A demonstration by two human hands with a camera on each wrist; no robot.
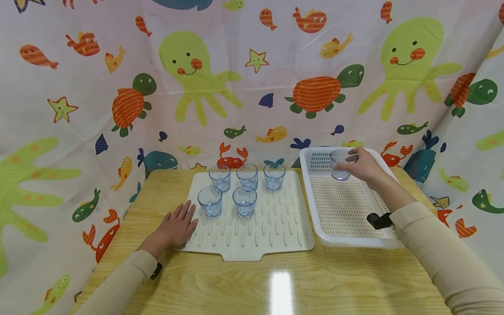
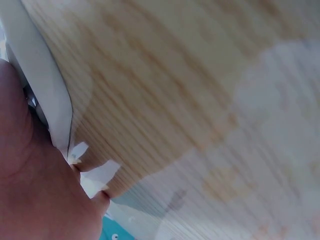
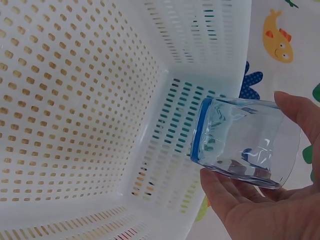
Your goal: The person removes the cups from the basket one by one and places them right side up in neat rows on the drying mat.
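Observation:
My right hand [image 1: 361, 165] grips a clear bluish drinking glass [image 3: 245, 140] between thumb and fingers, at the back of the white plastic basket [image 1: 315, 210]. In the right wrist view the glass's thick blue base points toward the basket's slotted wall. My left hand [image 1: 179, 225] rests with fingers extended on the left edge of a cream ridged drainer tray [image 1: 275, 236]. Several matching glasses stand upright on that tray, among them a front-left glass [image 1: 210, 202], a front glass [image 1: 245, 202] and a back-right glass [image 1: 274, 176]. The left wrist view shows only part of the hand [image 2: 45, 200].
Both the tray and the basket stand on a wooden table [image 1: 220, 284], side by side with a narrow gap. A curtain [image 1: 236, 78] printed with sea animals hangs behind the table and at both sides. The basket's raised rim borders the tray's right side.

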